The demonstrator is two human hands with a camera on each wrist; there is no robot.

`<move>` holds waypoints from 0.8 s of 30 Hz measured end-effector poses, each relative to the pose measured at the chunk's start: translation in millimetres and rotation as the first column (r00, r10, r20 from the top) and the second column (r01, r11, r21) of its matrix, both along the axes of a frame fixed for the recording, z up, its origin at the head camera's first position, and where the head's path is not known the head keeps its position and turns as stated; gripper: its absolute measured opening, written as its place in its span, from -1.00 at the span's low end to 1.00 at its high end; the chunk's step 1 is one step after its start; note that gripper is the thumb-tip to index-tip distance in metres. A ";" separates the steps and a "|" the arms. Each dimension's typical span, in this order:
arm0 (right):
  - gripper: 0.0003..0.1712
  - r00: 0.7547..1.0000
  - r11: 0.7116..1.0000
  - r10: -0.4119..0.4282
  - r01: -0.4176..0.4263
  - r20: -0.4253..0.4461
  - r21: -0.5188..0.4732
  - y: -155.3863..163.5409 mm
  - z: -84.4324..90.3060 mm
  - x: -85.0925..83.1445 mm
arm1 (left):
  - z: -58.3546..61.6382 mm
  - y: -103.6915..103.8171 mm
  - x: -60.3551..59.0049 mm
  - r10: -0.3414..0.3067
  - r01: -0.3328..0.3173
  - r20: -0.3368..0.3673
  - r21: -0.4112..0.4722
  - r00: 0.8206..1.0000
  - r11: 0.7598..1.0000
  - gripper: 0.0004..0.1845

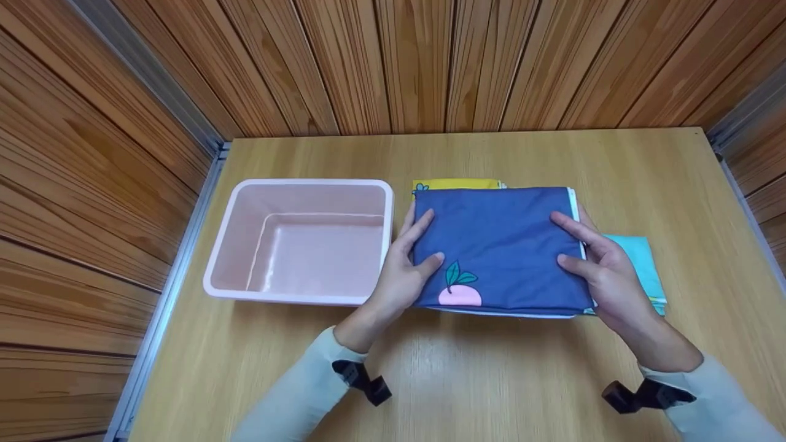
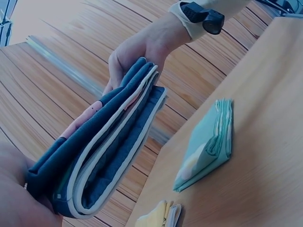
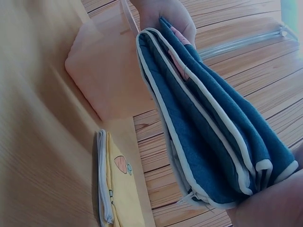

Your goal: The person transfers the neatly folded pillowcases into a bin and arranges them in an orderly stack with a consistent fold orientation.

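The folded blue cloth (image 1: 500, 248) has white piping along its edges and a pink fruit with green leaves printed near its front edge. Folded into several thick layers, it is held roughly level, lifted clear of the worktop, right of centre, gripped at its left and right ends.

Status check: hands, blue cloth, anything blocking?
Left hand and right hand grip folded blue cloth, lifted off table. Pink tub beside it, empty. Nothing between.
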State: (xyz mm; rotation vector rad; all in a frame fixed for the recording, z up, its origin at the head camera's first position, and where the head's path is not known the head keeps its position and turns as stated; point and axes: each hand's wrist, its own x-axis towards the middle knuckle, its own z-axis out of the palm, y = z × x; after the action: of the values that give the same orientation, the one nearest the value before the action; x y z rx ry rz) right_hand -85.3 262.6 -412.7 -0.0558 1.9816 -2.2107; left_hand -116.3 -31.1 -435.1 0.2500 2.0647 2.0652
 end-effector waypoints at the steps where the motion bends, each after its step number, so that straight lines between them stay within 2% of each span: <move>1: -0.33 1.000 1.000 0.000 0.000 0.000 0.001 -0.5 0.6 -0.4 | 0.4 -0.7 -0.4 -0.002 0.002 -0.004 -0.001 1.000 1.000 -0.26; 13: -0.33 1.000 0.999 0.002 -0.002 -0.008 0.033 -7.0 7.5 -4.8 | 11.1 -8.6 -4.9 0.002 -0.003 -0.005 -0.065 1.000 0.998 -0.26; 19: -0.33 1.000 0.999 -0.005 0.005 0.002 0.054 -11.9 11.6 -7.9 | 15.3 -14.6 -6.7 -0.005 0.006 0.015 -0.039 1.000 0.999 -0.26; 24: -0.32 1.000 0.999 0.008 -0.008 0.000 0.038 -17.6 14.6 -10.0 | 17.9 -20.2 -7.6 0.001 -0.001 -0.001 -0.049 1.000 0.999 -0.27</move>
State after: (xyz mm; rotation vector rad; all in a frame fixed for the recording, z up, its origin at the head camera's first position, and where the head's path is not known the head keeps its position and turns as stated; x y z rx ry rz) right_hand -95.3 244.9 -398.0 -0.0599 2.0187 -2.1677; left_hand -123.9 -51.3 -417.2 0.2421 2.1130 2.0124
